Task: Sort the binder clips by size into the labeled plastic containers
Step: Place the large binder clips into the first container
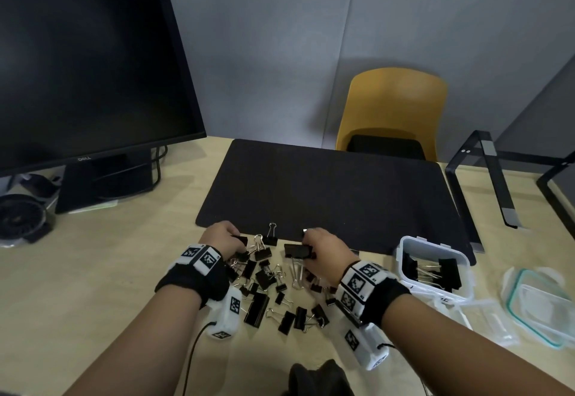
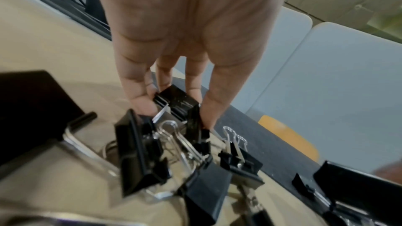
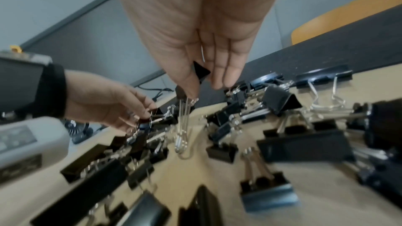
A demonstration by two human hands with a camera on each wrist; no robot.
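A pile of black binder clips (image 1: 264,283) of mixed sizes lies on the wooden table in front of a black mat (image 1: 336,190). My left hand (image 1: 238,244) pinches a medium black clip (image 2: 176,100) at the pile's far left edge. My right hand (image 1: 308,246) grips a large black clip (image 1: 295,251) by its body, and its silver handles (image 3: 183,118) hang down toward the table. To the right, a clear plastic container (image 1: 407,241) holds several large clips. A second container (image 1: 448,302) shows partly behind my right wrist, its label unreadable.
Clear lids (image 1: 535,302), one with a teal seal, lie at the far right. A dark monitor (image 1: 87,78) stands at the back left, with a round black object (image 1: 21,218) beside it. A yellow chair (image 1: 395,109) and a metal stand (image 1: 485,177) are behind the mat.
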